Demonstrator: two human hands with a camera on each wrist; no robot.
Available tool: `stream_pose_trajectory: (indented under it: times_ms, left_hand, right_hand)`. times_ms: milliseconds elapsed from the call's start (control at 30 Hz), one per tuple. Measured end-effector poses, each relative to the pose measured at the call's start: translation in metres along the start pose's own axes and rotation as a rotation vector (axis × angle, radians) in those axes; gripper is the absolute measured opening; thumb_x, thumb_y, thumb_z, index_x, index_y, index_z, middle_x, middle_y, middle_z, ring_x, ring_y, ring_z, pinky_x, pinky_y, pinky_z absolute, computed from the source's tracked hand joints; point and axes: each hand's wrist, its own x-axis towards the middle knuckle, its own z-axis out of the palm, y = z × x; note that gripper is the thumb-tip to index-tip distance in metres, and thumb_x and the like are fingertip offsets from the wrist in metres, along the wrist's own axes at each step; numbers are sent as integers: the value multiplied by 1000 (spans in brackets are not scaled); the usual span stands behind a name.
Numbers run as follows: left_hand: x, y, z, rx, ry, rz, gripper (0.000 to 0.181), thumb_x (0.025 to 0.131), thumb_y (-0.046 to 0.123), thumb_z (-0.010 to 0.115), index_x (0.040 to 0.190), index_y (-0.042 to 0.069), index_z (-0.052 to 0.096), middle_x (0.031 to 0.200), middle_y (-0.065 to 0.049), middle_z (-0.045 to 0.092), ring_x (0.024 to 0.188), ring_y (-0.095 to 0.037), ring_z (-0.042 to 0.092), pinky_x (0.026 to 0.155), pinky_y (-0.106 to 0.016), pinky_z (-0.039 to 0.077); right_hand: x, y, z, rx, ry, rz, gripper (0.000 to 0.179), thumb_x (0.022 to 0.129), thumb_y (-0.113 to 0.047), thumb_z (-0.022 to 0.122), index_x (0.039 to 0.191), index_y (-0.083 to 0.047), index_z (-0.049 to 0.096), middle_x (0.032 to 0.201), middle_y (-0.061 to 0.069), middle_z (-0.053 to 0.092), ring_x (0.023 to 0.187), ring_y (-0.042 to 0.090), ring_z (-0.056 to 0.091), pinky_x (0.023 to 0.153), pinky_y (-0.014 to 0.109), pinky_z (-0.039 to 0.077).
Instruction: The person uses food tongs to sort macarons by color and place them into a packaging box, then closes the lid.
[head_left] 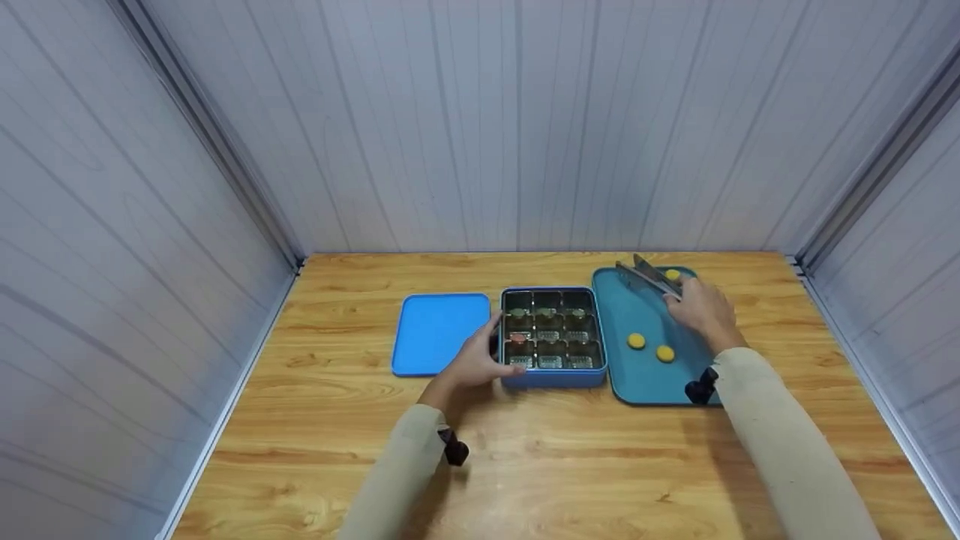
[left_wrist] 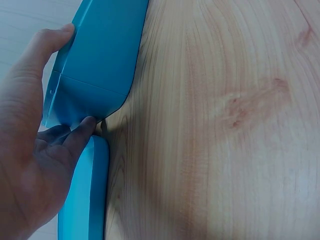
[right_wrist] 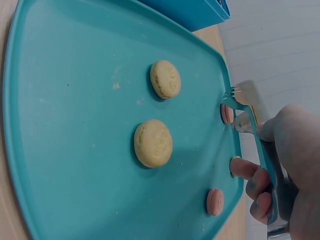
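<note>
While the wooden surface (head_left: 480, 480) carries everything, the tray (head_left: 637, 382) lies to my right, just beside the compartmented box (head_left: 553, 379), with the flat lid (head_left: 439, 330) on the box's left. My left grip (head_left: 474, 361) is clamped on the box's near left corner, thumb along the front wall, fingers at the side. My right grip (head_left: 703, 309) is closed around the metal tongs (head_left: 658, 274), whose tips stand apart over the tray's far end. Yellow cookies (right_wrist: 153, 143) and pink cookies (right_wrist: 215, 202) lie on the tray. I judge them light, dry and fragile, best pinched gently across their sides; the smooth, stiff tongs could slip or crush them.
</note>
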Motion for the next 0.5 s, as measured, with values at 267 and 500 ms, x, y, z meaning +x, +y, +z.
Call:
stream_pose_trajectory:
  times_ms: [267,500]
  left_hand:
    - [-1,0,0,17,4,-5,124,92,26,94,182,7,12,181,-24,39,168,-43,42,137,-62,38]
    - [2,-7,0,6,0,35,125,92,33,95,181,4,13,175,-26,48,160,-43,53,131,-59,46]
  right_hand:
    - [-1,3,2,1,-14,-5,59,117,-30,52,161,8,50,142,37,66,106,45,64,86,59,52]
    - [-1,5,2,1,-31,-10,62,117,-27,49,169,5,42,156,38,58,112,48,64,95,65,54]
